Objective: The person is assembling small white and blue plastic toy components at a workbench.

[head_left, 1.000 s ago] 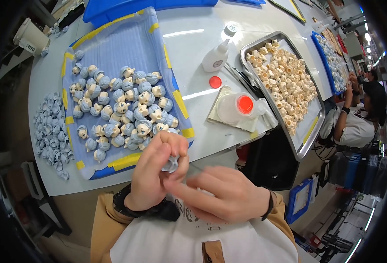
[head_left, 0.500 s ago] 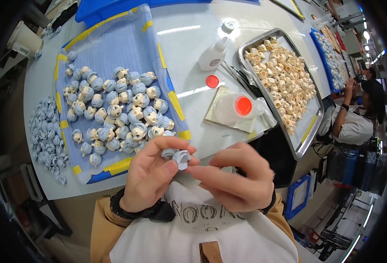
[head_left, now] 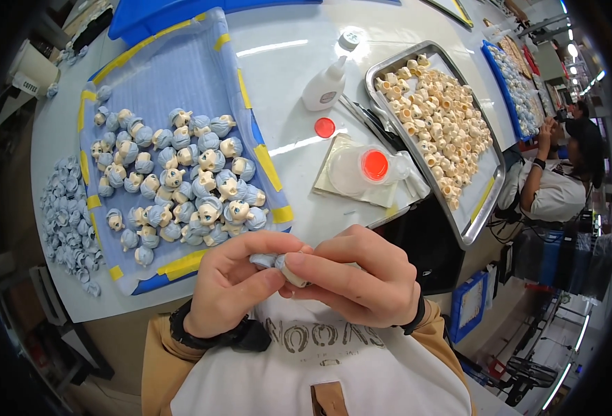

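Close in front of my chest, my left hand [head_left: 233, 281] and my right hand [head_left: 365, 277] meet around a small doll head [head_left: 295, 278], cream-coloured with a light blue hair piece on it. My left fingers also hold a second light blue hair piece [head_left: 263, 261] beside it. The right thumb and fingers press on the head from the right, covering much of it. Beyond the left hand lies a cloth-lined tray [head_left: 160, 76] bearing many blue-haired doll heads [head_left: 209, 210]. Loose blue hair pieces [head_left: 67, 225] are heaped left of that tray.
A metal tray [head_left: 487, 204] of cream hollow head parts [head_left: 438, 118] stands at right. Between the trays are a white squeeze bottle [head_left: 324, 87], a red cap [head_left: 325, 127], a translucent jar [head_left: 347, 170] and dark slim tools [head_left: 382, 126]. A co-worker [head_left: 552, 184] sits far right.
My right hand has moved left to meet the left hand, and its fingers now press on the piece there. A cream part now shows against the blue hair piece. The view has shifted slightly.
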The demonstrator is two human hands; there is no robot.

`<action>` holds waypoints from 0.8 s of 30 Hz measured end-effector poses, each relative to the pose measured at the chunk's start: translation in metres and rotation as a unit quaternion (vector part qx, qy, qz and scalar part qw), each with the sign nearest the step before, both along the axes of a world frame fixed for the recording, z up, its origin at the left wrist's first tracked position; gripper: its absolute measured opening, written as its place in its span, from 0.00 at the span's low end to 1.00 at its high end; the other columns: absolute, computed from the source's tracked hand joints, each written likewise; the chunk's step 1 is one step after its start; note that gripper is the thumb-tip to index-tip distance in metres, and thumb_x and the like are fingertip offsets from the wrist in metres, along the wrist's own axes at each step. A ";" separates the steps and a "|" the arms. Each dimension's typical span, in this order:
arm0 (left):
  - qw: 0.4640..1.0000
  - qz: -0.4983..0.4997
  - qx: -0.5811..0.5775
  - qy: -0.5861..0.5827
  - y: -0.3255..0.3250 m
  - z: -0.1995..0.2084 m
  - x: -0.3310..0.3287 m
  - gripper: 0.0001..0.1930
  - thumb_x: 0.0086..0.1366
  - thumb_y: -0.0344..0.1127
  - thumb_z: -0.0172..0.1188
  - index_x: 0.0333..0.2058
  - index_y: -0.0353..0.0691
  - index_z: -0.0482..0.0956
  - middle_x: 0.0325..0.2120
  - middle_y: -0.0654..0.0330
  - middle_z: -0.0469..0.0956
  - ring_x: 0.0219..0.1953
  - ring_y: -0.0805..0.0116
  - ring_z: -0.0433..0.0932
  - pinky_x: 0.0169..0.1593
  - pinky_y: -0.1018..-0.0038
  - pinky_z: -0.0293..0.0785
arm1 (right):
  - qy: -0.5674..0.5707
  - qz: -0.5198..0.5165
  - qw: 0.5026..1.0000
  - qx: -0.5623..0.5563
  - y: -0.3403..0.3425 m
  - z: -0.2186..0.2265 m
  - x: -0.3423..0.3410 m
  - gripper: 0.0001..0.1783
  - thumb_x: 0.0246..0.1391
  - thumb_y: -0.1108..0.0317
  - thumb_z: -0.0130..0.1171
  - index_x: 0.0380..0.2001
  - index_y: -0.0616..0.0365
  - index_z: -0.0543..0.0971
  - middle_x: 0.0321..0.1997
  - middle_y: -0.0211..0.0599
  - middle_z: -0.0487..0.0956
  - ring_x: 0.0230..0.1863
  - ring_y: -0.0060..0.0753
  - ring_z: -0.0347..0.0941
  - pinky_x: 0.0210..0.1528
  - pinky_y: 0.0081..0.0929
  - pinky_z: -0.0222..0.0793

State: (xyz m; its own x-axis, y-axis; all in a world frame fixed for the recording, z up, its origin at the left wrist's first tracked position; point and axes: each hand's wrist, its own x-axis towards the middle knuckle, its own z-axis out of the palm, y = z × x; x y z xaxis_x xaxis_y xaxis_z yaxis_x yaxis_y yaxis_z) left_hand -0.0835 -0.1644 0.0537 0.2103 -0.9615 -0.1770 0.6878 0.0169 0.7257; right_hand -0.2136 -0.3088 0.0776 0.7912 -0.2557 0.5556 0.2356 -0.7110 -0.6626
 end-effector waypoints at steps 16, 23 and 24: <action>0.998 0.003 0.066 -0.005 -0.001 0.004 0.003 0.22 0.62 0.38 0.58 0.51 0.32 0.67 0.44 0.45 0.74 0.32 0.71 0.78 0.34 0.79 0.75 | 0.200 -0.174 0.954 -0.139 -0.068 0.028 -0.016 0.16 0.39 0.80 0.62 0.36 0.61 0.77 0.34 0.41 0.73 0.36 0.42 0.70 0.37 0.34 0.67; 1.000 -0.003 0.014 -0.005 0.003 -0.004 0.007 0.18 0.64 0.29 0.54 0.52 0.29 0.68 0.48 0.49 0.73 0.40 0.68 0.78 0.43 0.76 0.75 | 0.207 -0.162 0.954 -0.142 -0.070 0.028 -0.011 0.15 0.39 0.80 0.61 0.35 0.59 0.77 0.33 0.39 0.73 0.35 0.41 0.70 0.36 0.32 0.67; 1.000 -0.004 0.009 -0.006 0.002 -0.005 0.007 0.17 0.64 0.28 0.54 0.51 0.29 0.69 0.48 0.49 0.73 0.40 0.68 0.78 0.43 0.76 0.75 | 0.207 -0.160 0.954 -0.144 -0.071 0.027 -0.012 0.15 0.39 0.80 0.61 0.35 0.59 0.78 0.33 0.39 0.73 0.35 0.41 0.70 0.36 0.32 0.67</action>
